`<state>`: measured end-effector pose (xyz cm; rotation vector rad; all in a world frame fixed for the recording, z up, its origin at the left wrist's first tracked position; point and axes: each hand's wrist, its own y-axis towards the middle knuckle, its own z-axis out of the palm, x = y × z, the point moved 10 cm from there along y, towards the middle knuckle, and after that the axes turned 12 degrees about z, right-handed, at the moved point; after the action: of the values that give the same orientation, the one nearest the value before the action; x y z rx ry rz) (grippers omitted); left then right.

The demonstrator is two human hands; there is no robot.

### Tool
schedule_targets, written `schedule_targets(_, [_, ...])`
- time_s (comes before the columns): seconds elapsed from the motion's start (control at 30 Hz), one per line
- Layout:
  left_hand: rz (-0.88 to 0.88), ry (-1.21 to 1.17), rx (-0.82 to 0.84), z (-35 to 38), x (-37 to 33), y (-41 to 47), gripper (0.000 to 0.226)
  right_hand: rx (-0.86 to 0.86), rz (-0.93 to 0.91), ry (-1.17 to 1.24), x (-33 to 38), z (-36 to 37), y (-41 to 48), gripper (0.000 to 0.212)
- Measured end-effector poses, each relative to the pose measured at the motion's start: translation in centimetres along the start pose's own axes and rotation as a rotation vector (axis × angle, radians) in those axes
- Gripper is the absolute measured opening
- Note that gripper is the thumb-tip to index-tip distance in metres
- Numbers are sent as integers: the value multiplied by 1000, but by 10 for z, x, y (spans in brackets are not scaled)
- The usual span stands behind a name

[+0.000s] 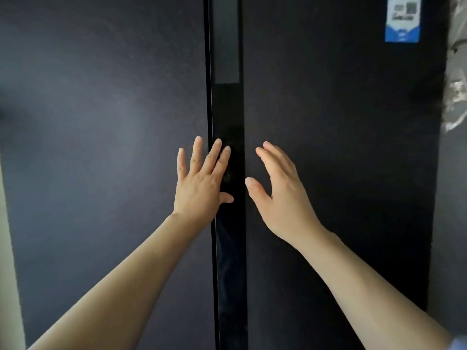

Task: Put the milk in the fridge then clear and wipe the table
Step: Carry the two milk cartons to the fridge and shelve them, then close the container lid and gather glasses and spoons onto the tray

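Left hand (199,183) and right hand (280,195), both empty, fingers straight, lie at the fridge (328,122) centre seam; recommend even pressure there so both doors seal.

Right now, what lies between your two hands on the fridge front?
Head view: only a glossy black vertical strip lies between the left hand and the right hand; nothing else shows there.

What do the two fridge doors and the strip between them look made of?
Left door and right door: dark matte panels, perhaps coated metal or frosted glass; they show only soft glare and no sharp reflections. Centre strip: glossy black, likely glass or plastic; it shows faint reflections.
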<state>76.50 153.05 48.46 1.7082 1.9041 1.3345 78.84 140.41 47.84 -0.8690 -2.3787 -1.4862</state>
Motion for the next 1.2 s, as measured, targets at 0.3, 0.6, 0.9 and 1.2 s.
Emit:
schedule_targets(0.3, [20, -41, -49, 18, 11, 8, 95, -11, 80, 10, -20, 29, 17, 58])
schedule_targets(0.6, [15, -456, -235, -32, -21, -13, 71, -106, 99, 27, -12, -41, -36, 53])
schedule_targets(0.9, [346, -1267, -453, -128, -177, -20, 44, -376, 248, -185, -50, -182, -132, 48])
schedule_targets(1.2, [703, -1977, -287, -208, -387, -52, 29, -731, 529, -473, -56, -361, -309, 38])
